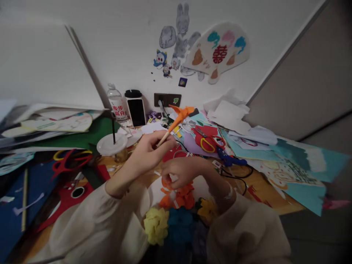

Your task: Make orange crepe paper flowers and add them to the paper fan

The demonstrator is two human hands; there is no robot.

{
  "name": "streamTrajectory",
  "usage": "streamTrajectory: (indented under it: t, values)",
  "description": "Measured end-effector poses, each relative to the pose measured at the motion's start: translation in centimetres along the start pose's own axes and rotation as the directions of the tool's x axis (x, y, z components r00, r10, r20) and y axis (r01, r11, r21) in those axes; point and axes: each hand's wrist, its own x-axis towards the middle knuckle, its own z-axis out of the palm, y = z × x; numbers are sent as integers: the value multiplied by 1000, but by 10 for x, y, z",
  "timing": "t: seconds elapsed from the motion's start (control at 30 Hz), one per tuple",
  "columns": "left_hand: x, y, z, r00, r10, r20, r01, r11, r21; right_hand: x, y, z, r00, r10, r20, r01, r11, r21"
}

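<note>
My left hand [156, 148] is closed around a thin wooden stick [164, 138], held at a slant. Orange paper [180, 118] wraps its upper end, with pointed pieces spreading at the tip. Lower and to the right, my right hand [183, 170] curls its fingers and thumb at an orange paper petal [166, 182]. More orange petals [184, 196] lie just under it on a white round surface [202, 185]. Close to my body are a yellow paper flower [156, 225], a blue paper flower [180, 223] and an orange-yellow paper flower [208, 209].
Red-handled scissors [73, 161] lie at left, yellow-handled scissors [207, 143] at right beside a blue glue gun [229, 157] with a black cable. A lidded cup with a straw [111, 145], a bottle [117, 104] and a phone [136, 113] stand behind. Paper sheets [299, 161] cover the right side.
</note>
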Motion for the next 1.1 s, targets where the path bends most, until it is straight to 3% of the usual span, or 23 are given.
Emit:
streamTrajectory:
  t: [0.07, 0.1, 0.2, 0.27, 0.43, 0.6, 0.87, 0.93, 1.03, 1.1]
  values:
    - [4, -3, -3, 998, -41, 51, 42, 999, -27, -21, -1, -14, 993, -51, -107, 55, 998, 36]
    - [5, -5, -5, 996, -50, 67, 53, 997, -47, -31, -2, -19, 971, -75, -229, 106, 986, 127]
    - [6, -8, -7, 989, -47, 139, 64, 990, -123, -53, -3, -29, 844, 63, -532, 150, 926, 347]
    - [5, -8, -8, 983, -45, 178, 71, 987, -142, -59, -2, -30, 756, 157, -635, 205, 865, 458]
    - [4, -10, -7, 988, -71, 134, 98, 973, -210, -58, 3, -27, 621, 357, -698, 394, 627, 672]
    - [6, -14, -2, 989, -145, 34, 149, 961, -234, -51, -2, -27, 589, 431, -683, 451, 526, 721]
    - [5, -16, 1, 994, -91, -61, 85, 991, -100, -40, -2, -23, 503, 472, -724, 389, 625, 677]
    - [4, -17, 3, 991, -57, -118, 51, 997, -53, -37, -4, -22, 422, 487, -765, 341, 696, 631]
    - [2, -19, 8, 968, 30, -249, -20, 999, 41, -32, -11, -20, 239, 480, -844, 258, 807, 532]
    - [2, -18, 9, 960, 57, -275, -47, 998, 42, -30, -15, -20, 174, 447, -877, 225, 849, 478]
